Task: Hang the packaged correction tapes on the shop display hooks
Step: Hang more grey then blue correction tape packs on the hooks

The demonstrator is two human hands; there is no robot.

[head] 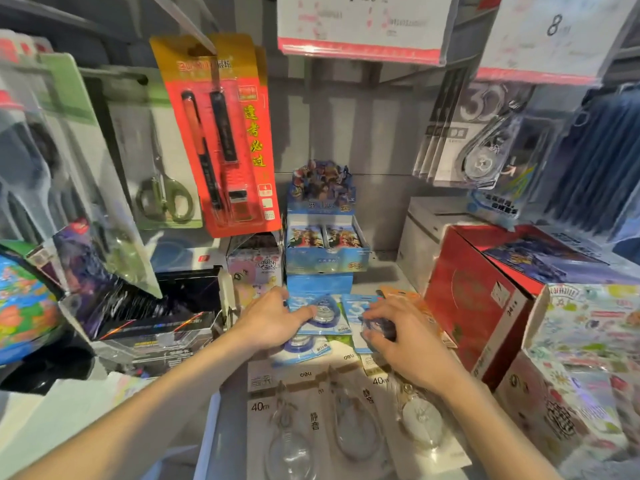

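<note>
Blue packaged correction tapes (323, 315) lie in a loose pile on the shelf, and grey "40m" packs (291, 420) are spread in front of them. My left hand (273, 320) rests on one blue pack, thumb across its blister. My right hand (398, 336) has its fingers curled over a second blue pack (356, 311) beside it. More correction tape packs (474, 140) hang on a display hook at the upper right, under a price tag (540, 36).
A red pen pack (225, 140) and scissors (162, 199) hang at the upper left. Card boxes (322, 237) stand behind the pile. A red carton (481, 299) and a patterned box (581, 368) crowd the right; dark boxes (156, 317) crowd the left.
</note>
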